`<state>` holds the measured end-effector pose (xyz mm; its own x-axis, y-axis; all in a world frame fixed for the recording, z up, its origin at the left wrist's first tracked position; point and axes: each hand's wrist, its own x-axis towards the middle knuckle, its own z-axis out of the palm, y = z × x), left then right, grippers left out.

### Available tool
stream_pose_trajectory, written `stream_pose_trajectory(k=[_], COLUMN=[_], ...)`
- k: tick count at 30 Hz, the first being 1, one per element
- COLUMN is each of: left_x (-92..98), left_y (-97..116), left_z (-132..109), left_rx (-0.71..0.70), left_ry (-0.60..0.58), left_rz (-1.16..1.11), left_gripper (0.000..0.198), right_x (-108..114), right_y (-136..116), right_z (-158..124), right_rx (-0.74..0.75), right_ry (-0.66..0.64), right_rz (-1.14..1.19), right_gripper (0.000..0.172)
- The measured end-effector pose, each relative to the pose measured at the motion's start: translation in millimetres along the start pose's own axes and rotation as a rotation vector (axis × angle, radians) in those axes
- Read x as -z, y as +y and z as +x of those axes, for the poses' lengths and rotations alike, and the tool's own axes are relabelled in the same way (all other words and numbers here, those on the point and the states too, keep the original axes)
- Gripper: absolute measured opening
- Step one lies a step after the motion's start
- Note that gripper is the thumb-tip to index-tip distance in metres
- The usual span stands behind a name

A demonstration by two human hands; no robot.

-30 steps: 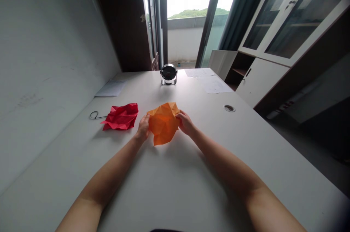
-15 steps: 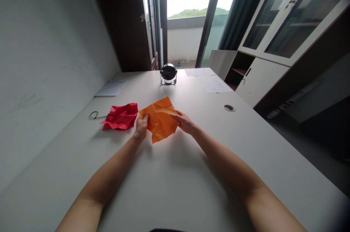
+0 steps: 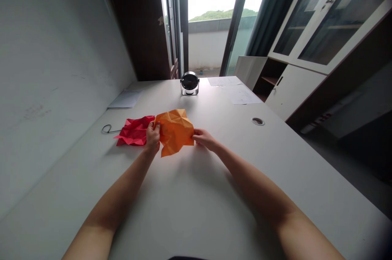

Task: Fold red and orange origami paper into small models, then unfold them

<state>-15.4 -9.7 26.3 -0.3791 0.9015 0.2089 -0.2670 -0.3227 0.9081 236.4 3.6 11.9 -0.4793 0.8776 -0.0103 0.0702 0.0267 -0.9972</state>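
Note:
A creased sheet of orange paper is held up between both hands, just above the white table. My left hand pinches its left edge, thumb on the near face. At the right edge, my right hand grips the sheet between thumb and fingers. Crumpled red paper lies on the table beside my left hand, its right end partly behind that hand and the orange sheet.
A dark loop of cord sticks out left of the red paper. A round silver-framed device stands near the far edge. White sheets lie at the back right, another paper by the wall. A white ring sits at right.
Both hands have shifted the orange paper slightly left, and its shape has altered with its right side bent lower. My left hand now overlaps the red paper's edge.

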Motion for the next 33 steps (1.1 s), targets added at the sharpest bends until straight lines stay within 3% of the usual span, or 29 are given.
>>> stream_pose_trajectory(k=[5,10,14,18,20,26,28,30,33], left_x=[0.9,2.5,5.2,8.6,10.5,11.2,9.4,7.9,7.3], left_y=[-1,3,8,7,5,-9,-16,-23,-29], left_z=[-2,-8,-15,-17,-17,-14,-14,-14,-12], left_rx=[-0.071,-0.231,-0.423,-0.463,-0.435,-0.220,-0.091,0.040,0.179], left_ry=[-0.089,-0.345,-0.551,-0.679,-0.636,-0.324,-0.248,-0.215,-0.269], left_rz=[0.135,0.344,0.599,0.686,0.674,0.620,0.586,0.513,0.325], left_gripper=[0.019,0.003,0.025,0.035,0.032,0.015,0.035,0.050,0.045], right_x=[9,22,29,31,30,18,14,9,1], right_y=[14,21,20,21,21,18,16,12,7], right_z=[11,16,16,16,17,16,14,12,8], right_rx=[0.110,0.116,0.198,0.288,0.338,0.350,0.346,0.335,0.303], right_ry=[0.353,0.463,0.575,0.719,0.720,0.605,0.576,0.557,0.518], right_rz=[-0.133,0.179,0.285,0.165,0.136,0.121,0.086,0.053,0.056], right_gripper=[0.022,0.027,0.026,0.025,0.020,0.017,0.018,0.019,0.024])
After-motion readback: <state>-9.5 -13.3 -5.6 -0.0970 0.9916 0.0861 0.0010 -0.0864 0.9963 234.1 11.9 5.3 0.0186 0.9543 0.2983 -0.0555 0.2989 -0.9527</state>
